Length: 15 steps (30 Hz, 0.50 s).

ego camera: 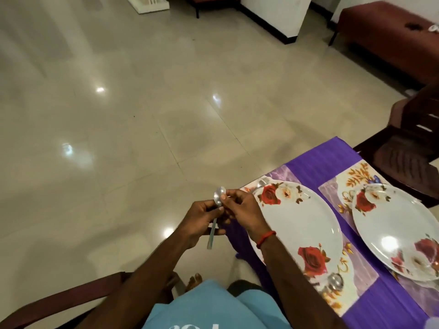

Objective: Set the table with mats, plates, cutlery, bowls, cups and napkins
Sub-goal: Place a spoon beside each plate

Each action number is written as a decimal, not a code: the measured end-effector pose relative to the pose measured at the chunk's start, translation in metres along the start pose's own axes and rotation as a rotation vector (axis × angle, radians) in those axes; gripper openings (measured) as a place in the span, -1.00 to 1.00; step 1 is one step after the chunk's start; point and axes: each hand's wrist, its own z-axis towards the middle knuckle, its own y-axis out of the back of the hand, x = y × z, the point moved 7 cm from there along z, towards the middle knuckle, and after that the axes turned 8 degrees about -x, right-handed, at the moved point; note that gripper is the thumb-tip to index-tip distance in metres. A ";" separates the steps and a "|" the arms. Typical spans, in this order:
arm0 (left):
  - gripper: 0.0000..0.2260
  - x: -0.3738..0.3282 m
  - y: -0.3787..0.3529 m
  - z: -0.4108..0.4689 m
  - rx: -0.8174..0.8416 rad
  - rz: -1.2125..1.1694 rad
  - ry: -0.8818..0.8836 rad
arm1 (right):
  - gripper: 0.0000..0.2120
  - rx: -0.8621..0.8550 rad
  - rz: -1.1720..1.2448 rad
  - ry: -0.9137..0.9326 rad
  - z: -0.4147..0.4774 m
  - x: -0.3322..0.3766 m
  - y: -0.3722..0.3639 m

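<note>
A purple-covered worktop meets a glossy beige tiled floor that mirrors the ceiling lights. On the worktop, a rose-patterned plate sits on a floral mat. To the right of that plate a second plate rests on its own mat. A fork shows at the first plate's far rim and another spoon at its near rim. A dark wooden chair stands beyond the plate, a red bench farther off.

Left of the plate, past the worktop's edge, both forearms reach forward over the floor. The left hand grips the handle of a steel spoon. The right hand, a red thread at its wrist, pinches the spoon's bowl between its fingertips. The spoon runs lengthwise away from the person, bowl at the far end, handle tip near and slightly left.
</note>
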 end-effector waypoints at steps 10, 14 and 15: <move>-0.82 -0.028 0.069 0.040 -0.079 -0.043 0.017 | -0.83 0.066 -0.134 -0.010 0.059 0.013 -0.064; -0.82 -0.052 0.075 0.076 -0.049 -0.032 0.025 | -0.86 0.004 -0.065 -0.052 0.100 0.024 -0.067; -0.83 -0.058 0.077 0.086 -0.047 -0.028 0.027 | -0.86 -0.015 -0.043 -0.067 0.112 0.026 -0.067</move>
